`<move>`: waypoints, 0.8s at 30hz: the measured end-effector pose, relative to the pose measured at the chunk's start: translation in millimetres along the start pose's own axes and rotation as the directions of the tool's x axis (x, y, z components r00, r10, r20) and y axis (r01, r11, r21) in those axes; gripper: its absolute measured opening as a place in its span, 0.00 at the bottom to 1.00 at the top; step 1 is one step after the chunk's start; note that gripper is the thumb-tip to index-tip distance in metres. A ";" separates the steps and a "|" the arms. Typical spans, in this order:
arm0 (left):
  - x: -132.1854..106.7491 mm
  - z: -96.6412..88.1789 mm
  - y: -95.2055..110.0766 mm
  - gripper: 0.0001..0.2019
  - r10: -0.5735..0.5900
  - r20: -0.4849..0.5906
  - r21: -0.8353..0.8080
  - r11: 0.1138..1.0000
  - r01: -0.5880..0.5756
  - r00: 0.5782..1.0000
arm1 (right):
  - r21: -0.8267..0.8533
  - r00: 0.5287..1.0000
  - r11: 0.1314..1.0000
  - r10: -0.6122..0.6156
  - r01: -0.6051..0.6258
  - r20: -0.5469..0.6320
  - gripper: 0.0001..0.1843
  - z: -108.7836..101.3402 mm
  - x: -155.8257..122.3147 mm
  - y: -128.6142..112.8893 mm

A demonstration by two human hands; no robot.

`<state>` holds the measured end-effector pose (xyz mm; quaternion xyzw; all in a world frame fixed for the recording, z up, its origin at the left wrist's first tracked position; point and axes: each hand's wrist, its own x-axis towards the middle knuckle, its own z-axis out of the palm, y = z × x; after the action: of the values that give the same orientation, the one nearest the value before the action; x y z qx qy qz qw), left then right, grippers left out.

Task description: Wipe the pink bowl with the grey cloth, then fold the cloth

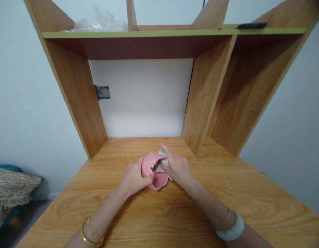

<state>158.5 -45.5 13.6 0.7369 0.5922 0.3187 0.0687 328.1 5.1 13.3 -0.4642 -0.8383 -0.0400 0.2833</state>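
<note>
From where I stand, the person's two hands meet over the bench (149, 220), nearer its back edge than the front, roughly midway between the wooden uprights. The left hand (133, 176) has its grip curled around the left side of a pink hollow piece (149, 161), thumb lying over the rim at the near side. The piece is tilted, its mouth turned toward the right hand (178, 167); whether its underside touches the bench I can't tell. The right hand's grip is closed around a bunched whitish cloth (161, 167), pressed up against that mouth, with one finger sticking out toward the bench's back edge. Some of those fingers are hidden by the cloth.

A gold bangle (83, 234) circles the left wrist, a thick pale bangle (232, 231) the right forearm. Above the back of the bench runs a green-edged shelf (159, 33), carrying crumpled clear plastic (99, 23) at its left and a flat black object (251, 26) at its right.
</note>
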 end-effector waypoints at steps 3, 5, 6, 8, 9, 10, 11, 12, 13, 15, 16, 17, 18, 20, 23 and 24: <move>-0.2 -0.8 -2.1 0.31 0.010 -0.006 -0.009 1.000 -0.010 1.000 | 0.046 0.998 0.998 0.054 -0.053 -0.015 0.35 5.8 -1.1 2.2; 0.5 -0.8 -3.4 0.32 -0.016 -0.025 -0.040 0.999 0.015 1.000 | 0.116 0.992 0.986 0.123 -0.118 -0.034 0.34 10.3 -1.3 4.3; 0.9 -0.7 -3.9 0.33 -0.032 -0.039 -0.062 0.998 0.030 0.999 | 0.165 0.985 0.974 0.163 -0.153 -0.047 0.33 12.2 -1.1 5.2; 1.6 0.1 -4.2 0.35 -0.064 -0.062 -0.102 0.993 0.057 0.996 | 0.277 0.964 0.934 0.254 -0.224 -0.075 0.32 15.3 0.3 6.4; 1.6 1.1 -3.8 0.37 -0.074 -0.063 -0.120 0.991 0.066 0.995 | 0.333 0.951 0.908 0.296 -0.253 -0.086 0.31 16.5 1.3 6.7; 1.3 2.7 -3.0 0.39 -0.076 -0.058 -0.142 0.988 0.067 0.995 | 0.386 0.939 0.881 0.332 -0.273 -0.094 0.31 17.9 2.4 6.8; 0.7 4.8 -1.9 0.42 -0.070 -0.050 -0.171 0.984 0.060 0.996 | 0.435 0.927 0.854 0.361 -0.286 -0.101 0.30 19.4 3.5 6.7; -0.1 7.3 -0.4 0.44 -0.060 -0.039 -0.209 0.977 0.051 0.997 | 0.479 0.918 0.828 0.383 -0.291 -0.105 0.29 21.2 4.4 6.4; -0.9 10.1 1.2 0.47 -0.050 -0.026 -0.254 0.966 0.042 0.998 | 0.521 0.910 0.803 0.400 -0.291 -0.109 0.28 23.3 5.1 6.0; -2.3 15.2 4.2 0.50 -0.045 -0.015 -0.343 0.938 0.037 0.999 | 0.598 0.902 0.751 0.419 -0.281 -0.102 0.27 28.0 5.5 4.7; -2.7 17.1 5.3 0.49 -0.053 -0.018 -0.375 0.926 0.042 0.998 | 0.630 0.905 0.726 0.417 -0.274 -0.086 0.28 30.1 5.3 3.9; -2.7 18.1 6.2 0.48 -0.064 -0.024 -0.395 0.917 0.050 0.998 | 0.655 0.911 0.706 0.407 -0.270 -0.063 0.29 31.8 5.0 3.0; -2.6 18.2 6.7 0.46 -0.072 -0.032 -0.403 0.914 0.053 0.997 | 0.670 0.919 0.691 0.394 -0.271 -0.035 0.30 32.8 4.6 2.2; -1.7 16.1 7.1 0.43 -0.079 -0.050 -0.389 0.920 0.054 0.996 | 0.661 0.928 0.690 0.371 -0.294 0.025 0.34 32.4 4.1 0.7; -0.3 10.1 7.4 0.41 -0.095 -0.066 -0.334 0.940 0.067 0.993 | 0.560 0.925 0.752 0.372 -0.349 0.077 0.39 27.2 4.3 -1.0; 0.0 8.1 7.6 0.40 -0.103 -0.070 -0.313 0.947 0.076 0.992 | 0.514 0.923 0.777 0.375 -0.363 0.086 0.40 25.0 4.4 -1.4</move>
<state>169.3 -45.5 10.9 0.6749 0.5702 0.4354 0.1724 314.2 15.9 -5.1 -0.5246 -0.7071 0.2395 0.4092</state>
